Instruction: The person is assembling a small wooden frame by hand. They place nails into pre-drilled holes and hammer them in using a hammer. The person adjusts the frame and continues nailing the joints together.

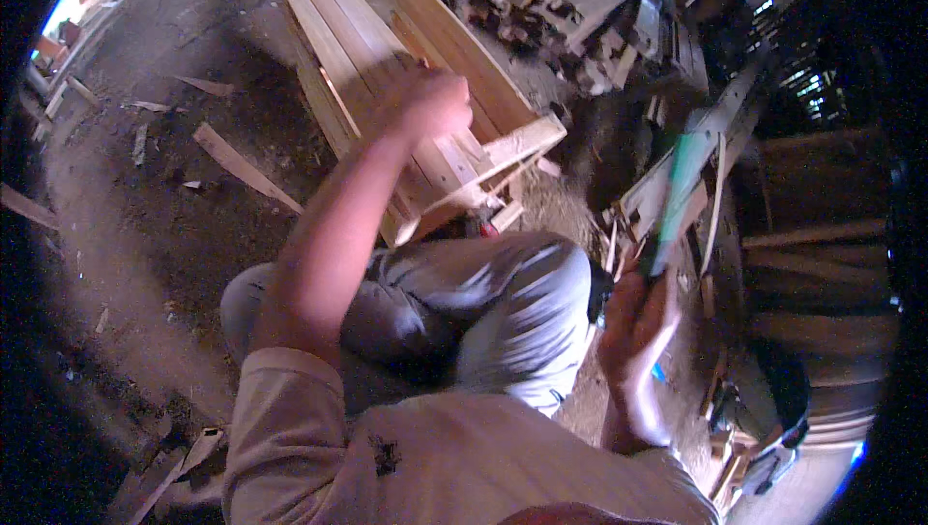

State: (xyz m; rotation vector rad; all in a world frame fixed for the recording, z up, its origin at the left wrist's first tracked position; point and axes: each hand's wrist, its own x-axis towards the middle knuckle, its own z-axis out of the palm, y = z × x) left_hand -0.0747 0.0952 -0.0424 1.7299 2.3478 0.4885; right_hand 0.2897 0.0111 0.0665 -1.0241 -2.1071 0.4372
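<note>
A long wooden box frame (464, 51) lies in front of my knees, with boards (338, 32) laid lengthwise over its left part. Its right part shows an open gap with inner slats. My left hand (435, 104) is closed above these boards, near their middle; whatever its fingers pinch is hidden. Out to the right, my right hand (638, 317) is raised and wrapped round the lower end of a long green tool (682, 182). Motion smears the tool, so its kind is unclear.
Offcuts and scrap wood (570, 13) are heaped behind the box. Loose strips (242, 167) lie on the dirt floor at left. Long boards (715, 129) lean at right, near stacked planks (822, 274). A small red item (488, 229) sits by the box's near end.
</note>
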